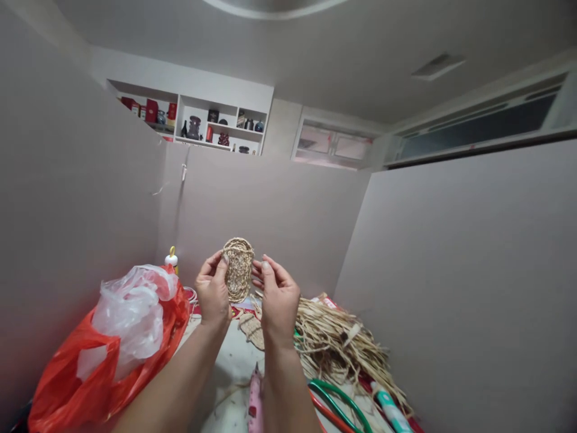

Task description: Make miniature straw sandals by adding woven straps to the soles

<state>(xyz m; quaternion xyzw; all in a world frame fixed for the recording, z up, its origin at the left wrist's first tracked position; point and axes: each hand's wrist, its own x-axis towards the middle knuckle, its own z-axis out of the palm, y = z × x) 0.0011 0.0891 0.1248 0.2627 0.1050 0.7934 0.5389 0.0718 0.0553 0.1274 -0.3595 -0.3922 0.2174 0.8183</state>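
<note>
My left hand (213,288) pinches the left edge of a small oval woven straw piece (238,270), thumb in front and fingers behind. The piece is held upright above the table, with a coiled, braided rim round its border. At its right edge is my right hand (278,294), its fingertips spread beside or just touching the rim; nothing is seen gripped there. Below my hands, another flat woven straw piece (251,329) lies on the table, partly covered by my right wrist. A pink glue gun (255,402) lies between my forearms, nozzle pointing away from me.
On the right lies a large bundle of dry straw (338,331), with green tubing (342,400), orange tubing (327,412) and a teal-and-white tube (390,409) nearer. A red plastic bag (76,385) with clear plastic (133,307) stands left. Grey partitions (270,204) enclose the table (229,361).
</note>
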